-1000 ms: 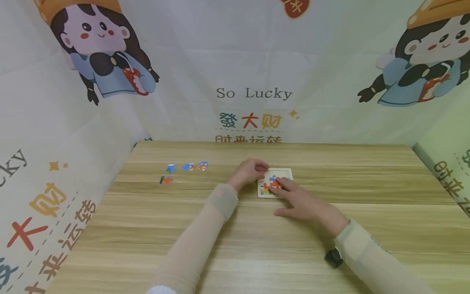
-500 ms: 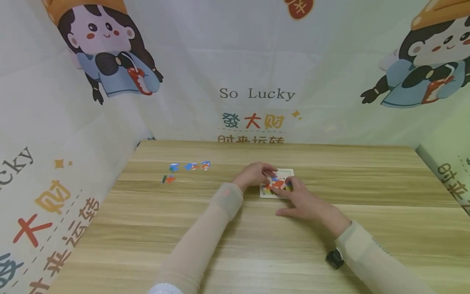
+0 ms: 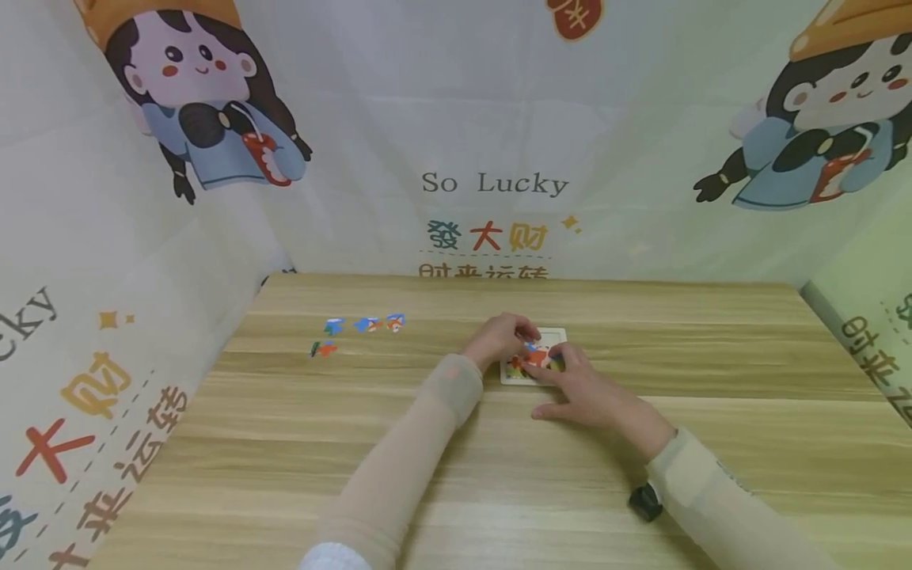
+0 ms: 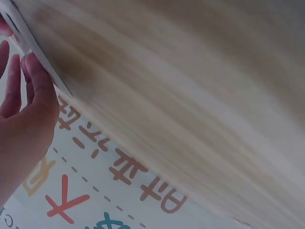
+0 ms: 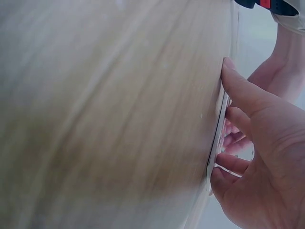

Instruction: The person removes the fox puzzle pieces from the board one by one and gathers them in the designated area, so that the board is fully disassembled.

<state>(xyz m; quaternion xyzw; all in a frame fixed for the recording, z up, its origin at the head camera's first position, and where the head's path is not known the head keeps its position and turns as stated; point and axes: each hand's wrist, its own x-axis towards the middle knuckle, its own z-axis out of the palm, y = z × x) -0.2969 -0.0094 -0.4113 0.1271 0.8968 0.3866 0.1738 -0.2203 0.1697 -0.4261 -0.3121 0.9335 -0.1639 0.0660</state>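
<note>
A square jigsaw puzzle board (image 3: 555, 335) with a pale frame lies flat on the table, with colourful puzzle pieces (image 3: 539, 359) in its lower part. My left hand (image 3: 501, 339) reaches over the board's left side, its bent fingertips down at the pieces. Whether a piece sits beneath those fingertips is hidden. From the right, my right hand (image 3: 588, 389) rests its spread fingers on the board and pieces, with the thumb on the table at the near side. In the right wrist view, the right hand's fingers (image 5: 233, 164) touch the board's edge.
Several loose puzzle pieces, such as a blue one (image 3: 333, 325) and a red one (image 3: 325, 349), lie at the table's far left. A black wrist device (image 3: 645, 502) shows by the right forearm. A printed cloth (image 3: 492, 119) hangs behind the wooden table (image 3: 698, 348).
My left hand has moved right and inward from the board's upper left corner onto the pieces. The right fingers have shifted slightly, uncovering more pieces on the right.
</note>
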